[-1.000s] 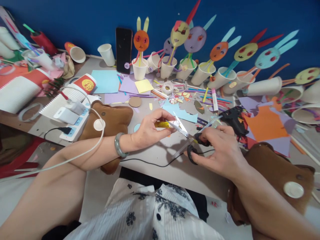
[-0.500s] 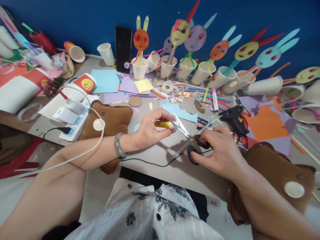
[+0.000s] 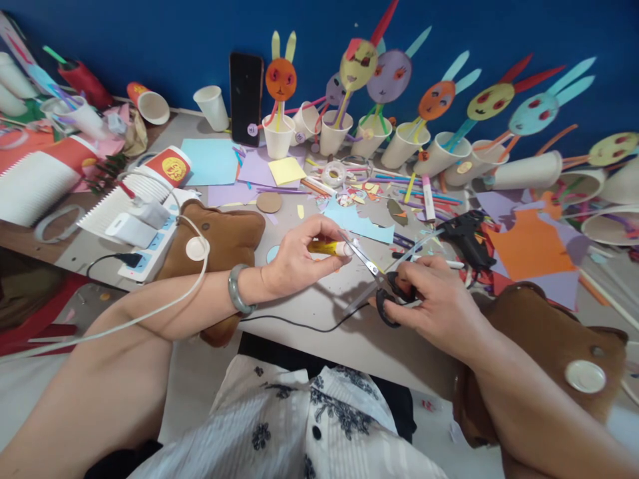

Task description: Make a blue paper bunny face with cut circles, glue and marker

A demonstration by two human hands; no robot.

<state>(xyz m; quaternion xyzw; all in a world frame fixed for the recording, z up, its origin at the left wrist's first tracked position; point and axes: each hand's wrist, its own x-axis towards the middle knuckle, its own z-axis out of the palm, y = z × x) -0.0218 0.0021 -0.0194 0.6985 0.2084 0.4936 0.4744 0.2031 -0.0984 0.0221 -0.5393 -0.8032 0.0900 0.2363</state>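
Between the thumb and fingers of my left hand [image 3: 309, 256] is a short yellow tube with a white end [image 3: 324, 248], pointing right. My right hand [image 3: 442, 293] has its thumb and fingers through the black loops of a pair of scissors [image 3: 372, 267]. The scissor blades reach left to the white end of the tube, by my left fingertips. Whether something small lies between the blades, I cannot tell. Below the scissors a clear glue stick [image 3: 357, 305] slants across the table, beside a black cable [image 3: 309, 329].
Paper cups [image 3: 279, 138] with rabbit-faced figures line the blue wall. A phone [image 3: 246, 100] leans there. Paper scraps [image 3: 362, 219] and a glue gun [image 3: 466, 239] lie ahead. A power strip [image 3: 144, 256] is left; brown pouches [image 3: 217, 229] sit on both sides.
The scissor blades have come closer together, and the handle loops in my right hand have drawn in. My left hand stays nearly where it was.
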